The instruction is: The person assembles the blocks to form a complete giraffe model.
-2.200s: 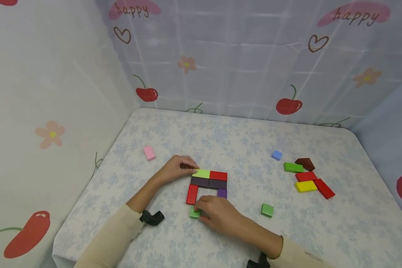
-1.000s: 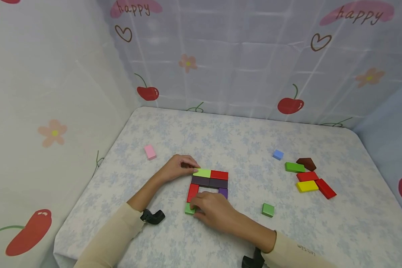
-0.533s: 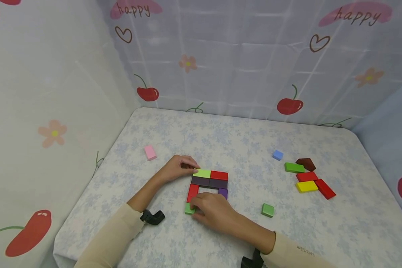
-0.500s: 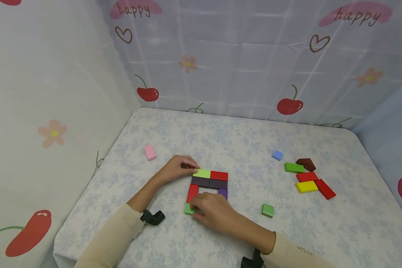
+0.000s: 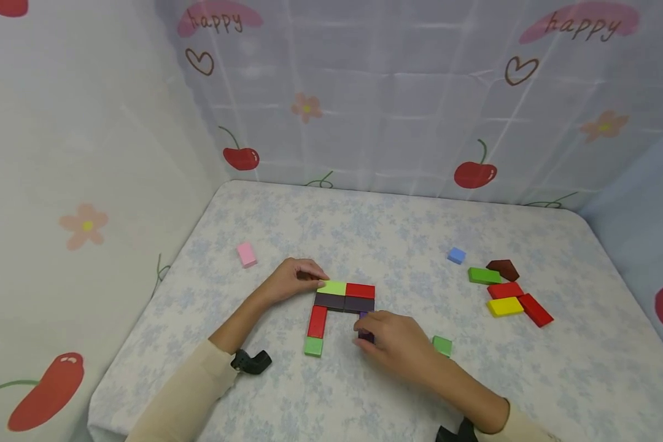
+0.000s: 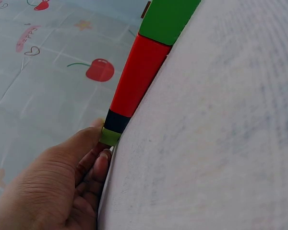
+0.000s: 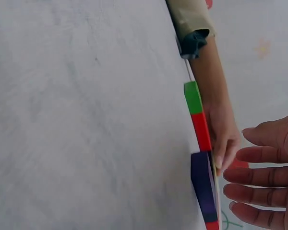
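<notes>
The left hand (image 5: 294,279) holds the outer corner of the lime block (image 5: 334,287) with curled fingers; the right hand (image 5: 398,341), fingers released, partly covers the purple block (image 7: 202,187), contact indeterminable. A gap, open nearward, separates purple block from red block (image 5: 317,322), both well inside the edges of the desk (image 5: 287,215).

The left hand (image 6: 53,182) holds the lime block (image 6: 110,137) at its fingertips. Leading away from the hand, touching end to end, come a dark block (image 6: 117,121), a red block (image 6: 140,76) and, farthest out, a green block (image 6: 168,19). The pale counter (image 6: 201,143) spreads beside the hand; a cherry-printed sheet (image 6: 38,105) hangs beyond it.
</notes>
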A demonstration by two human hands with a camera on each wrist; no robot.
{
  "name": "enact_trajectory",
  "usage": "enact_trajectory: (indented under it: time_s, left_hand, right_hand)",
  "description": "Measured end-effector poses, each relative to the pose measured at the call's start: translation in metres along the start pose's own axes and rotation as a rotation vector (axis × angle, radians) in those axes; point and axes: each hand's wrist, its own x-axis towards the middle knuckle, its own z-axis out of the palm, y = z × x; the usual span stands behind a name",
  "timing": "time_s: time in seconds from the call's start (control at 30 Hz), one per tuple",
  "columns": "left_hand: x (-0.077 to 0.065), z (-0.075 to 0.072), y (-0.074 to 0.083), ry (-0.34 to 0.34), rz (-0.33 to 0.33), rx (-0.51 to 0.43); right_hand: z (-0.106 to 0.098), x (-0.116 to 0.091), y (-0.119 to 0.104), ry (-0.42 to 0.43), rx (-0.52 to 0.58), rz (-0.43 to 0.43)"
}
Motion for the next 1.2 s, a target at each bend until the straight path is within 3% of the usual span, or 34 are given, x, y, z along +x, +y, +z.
enact_trajectory:
  time_s: [0.3, 0.53, 0.87, 1.0, 1.2]
  left_hand:
    - [0.001, 0.000, -0.001, 0.001, 0.012, 0.006]
    - [0.000, 0.000, 0.001, -0.015, -0.019, -0.010]
    - [-0.001, -0.003, 0.008, -0.014, 0.017, 0.010]
    - [-0.001, -0.003, 0.008, -0.016, 0.013, 0.005]
    - [-0.002, -0.002, 0.007, -0.013, 0.007, 0.002]
  right_hand:
    - [-0.036, -0.038, 0.039, 0.068, -0.062, 0.271]
    - [-0.046, -0.067, 0.057, 0.010, -0.083, 0.422]
    - [-0.049, -0.083, 0.068, -0.138, -0.052, 0.412]
    - [-0.047, -0.082, 0.067, -0.119, -0.056, 0.385]
    - [-0.041, -0.071, 0.053, -0.122, 0.033, 0.350]
